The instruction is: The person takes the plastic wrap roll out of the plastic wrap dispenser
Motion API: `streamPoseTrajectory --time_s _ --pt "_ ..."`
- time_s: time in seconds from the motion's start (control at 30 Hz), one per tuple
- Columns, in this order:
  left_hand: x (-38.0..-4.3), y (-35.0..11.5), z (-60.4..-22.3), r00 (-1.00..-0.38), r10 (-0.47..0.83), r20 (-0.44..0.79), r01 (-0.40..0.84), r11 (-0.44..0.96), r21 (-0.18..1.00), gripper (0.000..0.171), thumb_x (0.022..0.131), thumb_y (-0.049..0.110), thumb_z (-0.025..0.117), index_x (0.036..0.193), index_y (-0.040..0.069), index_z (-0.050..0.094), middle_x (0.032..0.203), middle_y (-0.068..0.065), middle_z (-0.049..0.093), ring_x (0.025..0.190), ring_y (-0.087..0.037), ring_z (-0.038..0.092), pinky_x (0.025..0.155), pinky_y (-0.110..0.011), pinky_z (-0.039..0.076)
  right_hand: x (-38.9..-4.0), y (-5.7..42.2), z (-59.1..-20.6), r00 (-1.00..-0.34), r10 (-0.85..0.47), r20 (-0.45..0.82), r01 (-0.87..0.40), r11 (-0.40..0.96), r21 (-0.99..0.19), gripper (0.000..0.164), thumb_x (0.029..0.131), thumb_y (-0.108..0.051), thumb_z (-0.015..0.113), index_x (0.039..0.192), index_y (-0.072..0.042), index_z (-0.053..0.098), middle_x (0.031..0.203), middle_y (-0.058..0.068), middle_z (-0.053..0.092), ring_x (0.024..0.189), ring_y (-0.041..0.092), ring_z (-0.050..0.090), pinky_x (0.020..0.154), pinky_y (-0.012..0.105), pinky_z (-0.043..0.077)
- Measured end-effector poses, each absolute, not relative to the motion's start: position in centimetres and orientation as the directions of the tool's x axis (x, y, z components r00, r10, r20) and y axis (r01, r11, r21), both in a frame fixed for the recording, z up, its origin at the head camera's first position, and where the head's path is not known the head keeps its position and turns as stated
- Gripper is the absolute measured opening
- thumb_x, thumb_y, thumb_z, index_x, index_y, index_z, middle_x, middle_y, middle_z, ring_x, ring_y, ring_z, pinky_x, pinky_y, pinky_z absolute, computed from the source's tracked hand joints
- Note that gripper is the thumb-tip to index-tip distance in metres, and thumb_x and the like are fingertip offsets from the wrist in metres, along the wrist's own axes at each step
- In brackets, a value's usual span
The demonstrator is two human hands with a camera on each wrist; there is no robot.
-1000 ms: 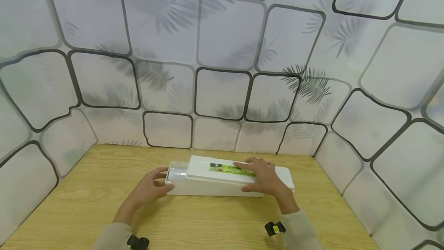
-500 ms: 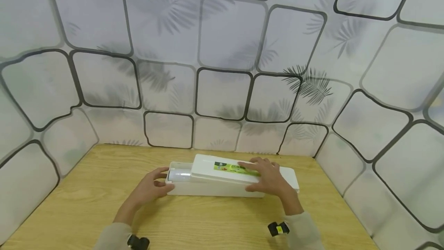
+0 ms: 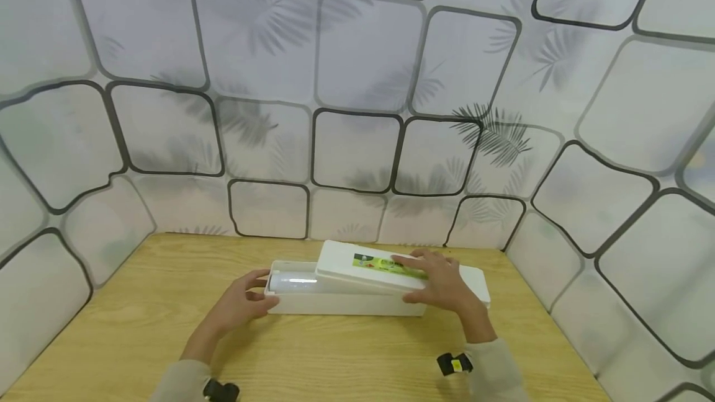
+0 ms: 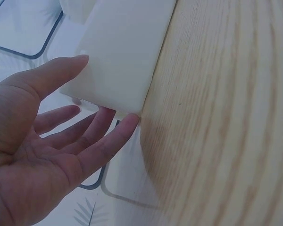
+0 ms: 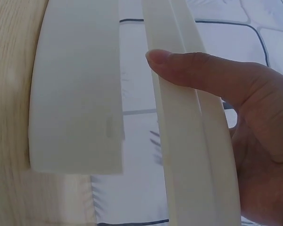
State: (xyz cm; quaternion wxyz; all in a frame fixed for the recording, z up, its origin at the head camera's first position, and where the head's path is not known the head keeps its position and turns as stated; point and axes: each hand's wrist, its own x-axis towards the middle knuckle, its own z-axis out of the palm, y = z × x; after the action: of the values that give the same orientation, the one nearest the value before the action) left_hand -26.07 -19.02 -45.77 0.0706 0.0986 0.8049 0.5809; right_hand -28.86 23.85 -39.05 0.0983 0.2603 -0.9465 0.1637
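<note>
A long white box (image 3: 346, 305) lies on the wooden table, its left part uncovered. Inside shows a pale, shiny roll (image 3: 293, 281), perhaps plastic wrap. My left hand (image 3: 240, 300) holds the box's left end, thumb on the front and fingers round the end. With my right hand (image 3: 444, 284) I grip the white lid (image 3: 338, 267), which carries a green label (image 3: 385, 263). The lid sits askew and sticks out past the box's right end. In the right wrist view, a gap separates the lid (image 5: 191, 141) from the box (image 5: 78, 94), with my thumb on the lid's side.
The wooden table (image 3: 313, 358) reaches to the patterned wall covering (image 3: 357, 154) behind the box and at both sides. A small black camera (image 3: 222, 389) is strapped at the left wrist, another black camera (image 3: 454, 364) at the right.
My right hand has slid the lid to the right and its left end has risen. More of the roll shows. The left hand and the box have stayed in place.
</note>
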Motion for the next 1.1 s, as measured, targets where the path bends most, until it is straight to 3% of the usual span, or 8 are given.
streamPoseTrajectory --time_s 0.43,1.1 --pt "-26.1 -19.2 -45.7 -0.971 0.241 -0.012 0.065 0.308 0.949 0.077 0.097 0.016 0.074 0.157 -0.005 0.031 0.151 -0.041 0.041 0.124 -0.045 0.063 0.087 -0.043 0.064 -29.0 25.8 -38.3 -0.855 -0.409 0.320 -0.496 0.826 -0.270 0.079 0.074 -0.035 0.092 0.146 -0.027 0.060 0.144 0.020 0.059 0.130 0.046 0.055 0.097 0.075 0.034" --pt "-26.6 -19.4 -45.9 -0.967 0.253 -0.002 0.081 0.317 0.945 0.077 0.097 0.017 0.073 0.157 -0.005 0.031 0.151 -0.041 0.041 0.122 -0.043 0.065 0.087 -0.042 0.064 -28.8 28.4 -37.6 -0.897 -0.331 0.293 -0.414 0.862 -0.292 0.078 0.075 -0.033 0.092 0.146 -0.024 0.060 0.144 0.022 0.058 0.128 0.048 0.054 0.095 0.076 0.032"
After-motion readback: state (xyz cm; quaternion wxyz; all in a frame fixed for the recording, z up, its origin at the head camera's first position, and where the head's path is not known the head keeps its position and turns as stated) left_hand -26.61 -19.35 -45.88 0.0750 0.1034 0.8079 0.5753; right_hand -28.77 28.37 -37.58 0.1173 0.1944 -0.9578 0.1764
